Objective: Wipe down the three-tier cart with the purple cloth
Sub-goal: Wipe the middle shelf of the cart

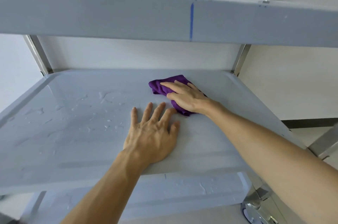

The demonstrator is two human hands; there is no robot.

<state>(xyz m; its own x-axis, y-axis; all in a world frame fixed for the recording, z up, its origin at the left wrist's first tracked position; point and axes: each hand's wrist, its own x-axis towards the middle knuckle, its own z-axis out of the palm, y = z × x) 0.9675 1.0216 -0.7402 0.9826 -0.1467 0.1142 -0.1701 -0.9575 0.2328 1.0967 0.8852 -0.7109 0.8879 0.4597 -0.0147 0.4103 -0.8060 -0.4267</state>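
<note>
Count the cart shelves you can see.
3: the top shelf overhead, the middle shelf under both hands, and the bottom shelf just below its front edge, only partly visible.

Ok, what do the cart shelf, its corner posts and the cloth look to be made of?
Shelf: likely moulded grey plastic, smooth and glossy, with water beading on it. Post: metal, probably stainless steel, with a brushed shine. Cloth: soft purple fabric, maybe microfibre, crumpled under the right hand.

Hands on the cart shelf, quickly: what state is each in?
Left hand: open, flat on the middle shelf.
Right hand: open, pressing the purple cloth.
</note>
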